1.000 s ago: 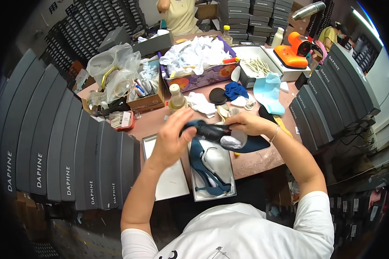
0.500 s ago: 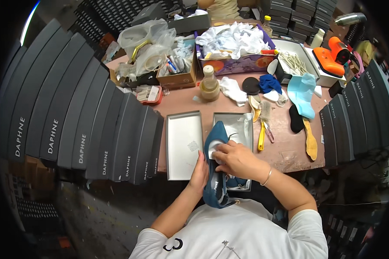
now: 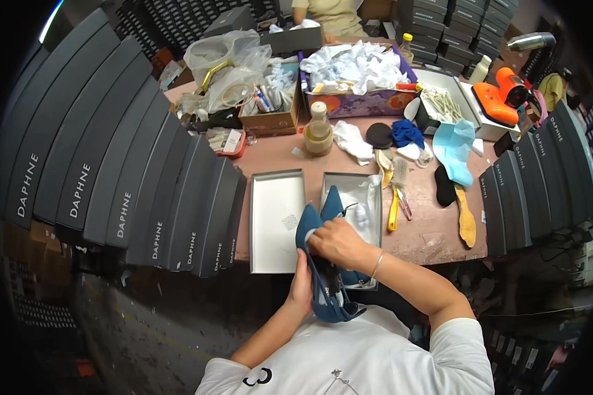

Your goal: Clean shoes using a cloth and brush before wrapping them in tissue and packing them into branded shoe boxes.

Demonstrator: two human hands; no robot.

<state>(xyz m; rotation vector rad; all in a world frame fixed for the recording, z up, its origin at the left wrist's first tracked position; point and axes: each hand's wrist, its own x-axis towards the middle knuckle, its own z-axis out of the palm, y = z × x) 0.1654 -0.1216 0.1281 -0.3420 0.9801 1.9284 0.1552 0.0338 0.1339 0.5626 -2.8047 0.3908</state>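
Observation:
A teal pointed-toe shoe (image 3: 304, 222) is held at a slant in front of me, toe away from me. My left hand (image 3: 301, 284) grips its left side, the thumb along the edge. At the shoe's front opening the fingers of my right hand (image 3: 338, 243) are bent and pressed together on a white wad (image 3: 310, 234), mostly hidden by the fingers. Behind lies the second teal shoe (image 3: 333, 197) in a grey shoebox (image 3: 379, 227) lined with white tissue paper (image 3: 369, 191). The shoebox lid (image 3: 275, 230) lies inside up, left of the box.
Stacked dark shoeboxes (image 3: 105, 191) wall off the left; more boxes (image 3: 524, 178) stand right. On the table are a bottle (image 3: 319, 131), a yellow-handled brush (image 3: 393, 210), a blue cloth (image 3: 407, 133) and a carton of white paper (image 3: 369, 104). Another person (image 3: 329, 16) sits across the table.
The shoe has shifted slightly left and its toe sits lower, uncovering the second shoe's toe in the box. My right hand has moved left with it, and less of the white wad shows.

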